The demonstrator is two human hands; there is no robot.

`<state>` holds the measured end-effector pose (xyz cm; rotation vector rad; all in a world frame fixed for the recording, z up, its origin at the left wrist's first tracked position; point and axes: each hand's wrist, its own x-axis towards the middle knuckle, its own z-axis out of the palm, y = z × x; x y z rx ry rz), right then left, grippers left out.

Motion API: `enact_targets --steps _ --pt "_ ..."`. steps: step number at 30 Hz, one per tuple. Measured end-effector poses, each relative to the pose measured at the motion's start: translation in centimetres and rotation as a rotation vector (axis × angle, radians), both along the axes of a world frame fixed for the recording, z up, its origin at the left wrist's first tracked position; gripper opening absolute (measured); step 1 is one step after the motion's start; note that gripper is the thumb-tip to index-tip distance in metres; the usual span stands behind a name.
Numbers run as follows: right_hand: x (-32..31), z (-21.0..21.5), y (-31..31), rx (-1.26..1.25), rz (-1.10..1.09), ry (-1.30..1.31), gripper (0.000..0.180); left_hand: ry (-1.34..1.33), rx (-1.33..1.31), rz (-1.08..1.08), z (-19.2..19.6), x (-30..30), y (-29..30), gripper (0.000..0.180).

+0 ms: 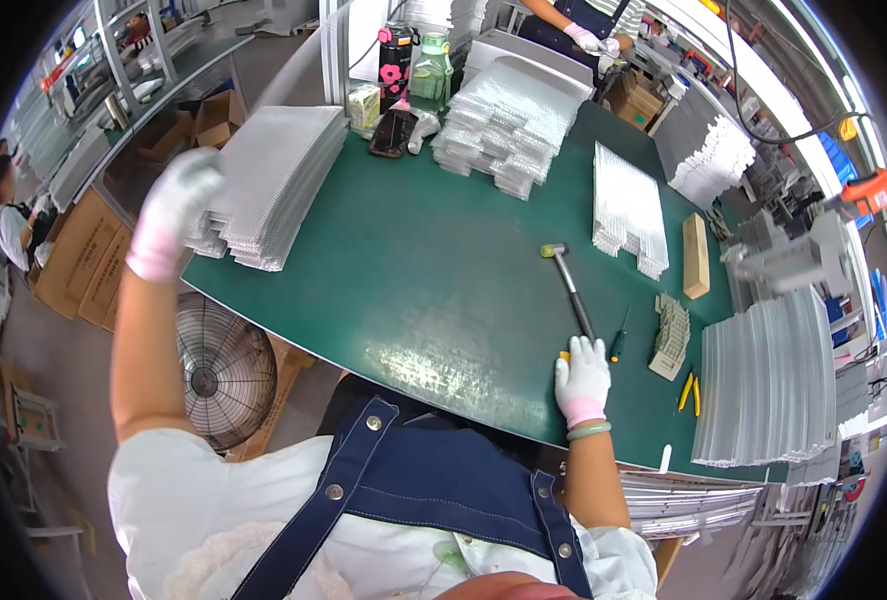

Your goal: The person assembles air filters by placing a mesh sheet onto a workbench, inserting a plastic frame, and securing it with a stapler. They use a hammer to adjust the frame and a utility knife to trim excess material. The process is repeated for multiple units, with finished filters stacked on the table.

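Lift evenly, with both edges supported

The left hand [175,208] is blurred beside the leftmost stack of pale, textured sheets [281,175], at the left end of the green worktable [433,280]; whether it holds a sheet cannot be told. The right hand [582,382] lies palm-down, fingers extended, closed round nothing (the hammer [571,288] handle ends right by its fingertips). Bringing both hands to a sheet's opposite edges would probably prevent bending and snagging.
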<state>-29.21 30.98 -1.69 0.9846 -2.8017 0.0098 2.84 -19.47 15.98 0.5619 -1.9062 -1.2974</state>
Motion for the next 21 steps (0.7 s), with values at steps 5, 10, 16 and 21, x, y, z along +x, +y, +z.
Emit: enact_targets --steps 5,10,16,21 --pt "-1.7 -0.5 1.4 0.019 -0.067 0.124 0.045 -0.672 -0.52 -0.075 -9.2 -5.5 18.7 0.054" --pt "1.9 2.1 -2.7 -0.306 0.159 -0.184 0.052 -0.905 -0.663 -0.422 -13.0 -8.3 24.8 0.065" --pt "7.3 1.1 -6.1 -0.093 0.442 -0.176 0.07 -0.716 -0.802 -0.383 -7.6 -18.2 16.2 0.049" --pt "7.3 1.9 -9.2 -0.061 0.504 -0.256 0.068 -0.416 -0.76 0.086 -2.6 -34.5 5.0 0.051"
